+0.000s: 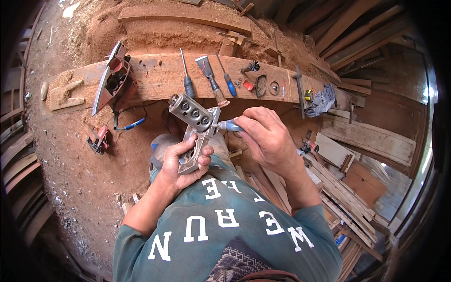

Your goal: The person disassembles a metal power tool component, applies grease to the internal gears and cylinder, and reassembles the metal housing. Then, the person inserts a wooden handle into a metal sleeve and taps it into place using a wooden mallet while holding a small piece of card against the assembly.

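Note:
My left hand (184,162) grips a grey metal power-tool housing (195,124) by its lower frame, holding it above my lap. My right hand (265,136) is closed around a blue-handled screwdriver (229,125) whose tip meets the right side of the housing. The housing's cylindrical top has several round holes. A wooden plank bench (155,77) runs just beyond both hands.
On the bench lie a red and grey opened tool body (112,77), a black-handled screwdriver (187,75), a chisel (209,75), a blue-handled screwdriver (228,80), small parts (263,85) and a grey cloth (324,99). Sawdust (164,33) is heaped behind. Wood offcuts (347,188) are stacked at right.

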A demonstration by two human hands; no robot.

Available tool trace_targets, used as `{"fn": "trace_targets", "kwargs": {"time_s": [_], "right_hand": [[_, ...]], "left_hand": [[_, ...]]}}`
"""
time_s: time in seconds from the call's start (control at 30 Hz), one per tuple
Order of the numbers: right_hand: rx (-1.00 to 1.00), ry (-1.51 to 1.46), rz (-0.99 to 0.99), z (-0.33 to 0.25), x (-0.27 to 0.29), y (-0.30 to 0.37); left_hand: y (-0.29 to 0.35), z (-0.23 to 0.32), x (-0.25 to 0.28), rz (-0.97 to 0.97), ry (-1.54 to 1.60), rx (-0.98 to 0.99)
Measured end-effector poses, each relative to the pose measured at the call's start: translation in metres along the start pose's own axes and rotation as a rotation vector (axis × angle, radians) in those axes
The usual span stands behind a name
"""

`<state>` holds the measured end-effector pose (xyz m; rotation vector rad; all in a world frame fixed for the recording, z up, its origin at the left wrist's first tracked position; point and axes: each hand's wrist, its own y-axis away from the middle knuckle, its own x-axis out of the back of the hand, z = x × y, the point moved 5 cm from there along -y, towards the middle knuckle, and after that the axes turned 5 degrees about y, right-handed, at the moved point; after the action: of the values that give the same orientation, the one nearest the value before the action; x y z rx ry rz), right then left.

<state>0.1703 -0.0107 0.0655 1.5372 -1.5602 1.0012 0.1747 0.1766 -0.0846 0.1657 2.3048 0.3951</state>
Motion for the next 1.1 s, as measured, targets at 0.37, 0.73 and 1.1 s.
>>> {"fn": "trace_targets", "kwargs": {"time_s": [0.37, 0.73, 1.1], "right_hand": [[0.188, 0.209, -0.132, -0.016, 0.013, -0.020], [0.195, 0.205, -0.090, -0.016, 0.027, -0.021], [0.204, 0.220, -0.050, -0.017, 0.030, -0.019]], "left_hand": [[-0.001, 0.008, 0.000, -0.025, -0.123, -0.009], [-0.002, 0.005, -0.013, -0.063, -0.148, 0.016], [-0.002, 0.000, -0.019, -0.066, -0.142, 0.002]]}}
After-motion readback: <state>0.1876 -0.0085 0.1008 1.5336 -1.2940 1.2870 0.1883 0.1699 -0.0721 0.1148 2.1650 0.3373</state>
